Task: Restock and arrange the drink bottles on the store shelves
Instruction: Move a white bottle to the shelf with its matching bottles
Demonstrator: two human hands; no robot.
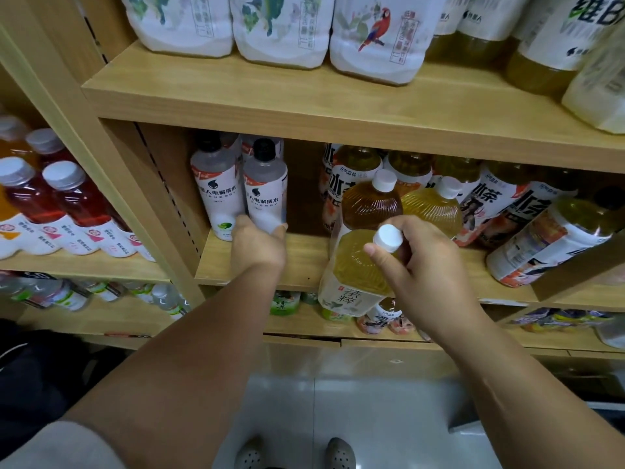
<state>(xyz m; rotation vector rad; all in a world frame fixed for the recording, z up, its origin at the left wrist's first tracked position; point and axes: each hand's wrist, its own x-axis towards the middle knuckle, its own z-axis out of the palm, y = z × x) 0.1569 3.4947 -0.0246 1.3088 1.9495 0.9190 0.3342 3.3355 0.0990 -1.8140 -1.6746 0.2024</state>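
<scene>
Two full bottles look heavy and slick. Mid-frame, the right hand (429, 265) curls round the tea bottle (355, 262) at its neck; the left hand (258, 247) clasps the water bottle (265, 194) low down, likely a steadier hold.

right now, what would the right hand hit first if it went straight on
Probably the amber tea bottle just behind the yellow bottle the right hand holds; depth is unclear.

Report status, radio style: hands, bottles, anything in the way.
Left hand grips grey bottle at base, on shelf. Right hand holds tea bottle by neck, at shelf edge. Toppled bottle lies far right.
</scene>
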